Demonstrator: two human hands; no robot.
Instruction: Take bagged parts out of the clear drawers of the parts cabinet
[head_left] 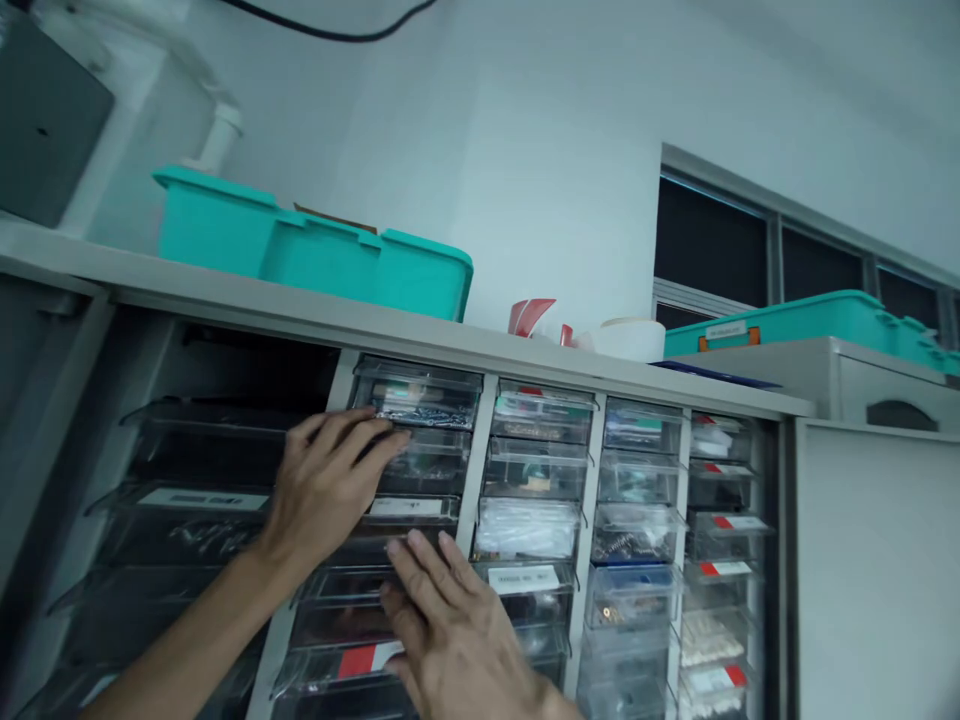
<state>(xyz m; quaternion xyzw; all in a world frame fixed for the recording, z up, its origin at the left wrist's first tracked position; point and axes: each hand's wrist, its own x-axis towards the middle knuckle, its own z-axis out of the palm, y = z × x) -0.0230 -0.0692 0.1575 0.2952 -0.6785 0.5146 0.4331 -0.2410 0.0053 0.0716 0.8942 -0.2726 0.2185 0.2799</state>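
right hand (457, 640) wrist cut by bottom edge | drawer labels (523, 578) unreadable | left hand (326, 485) hides drawer fronts (420, 462)

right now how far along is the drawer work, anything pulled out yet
Done: nothing shows as taken out; both hands are empty. In hand: the left hand lies flat on an upper clear drawer, the right hand on a lower drawer. Left: neither looks clearly pulled out.

The left hand (326, 490) is held raised with the forearm stretched up from lower left, fingers extended and slightly spread, while the right hand (457, 630) is kept lower, palm forward, fingers straight.
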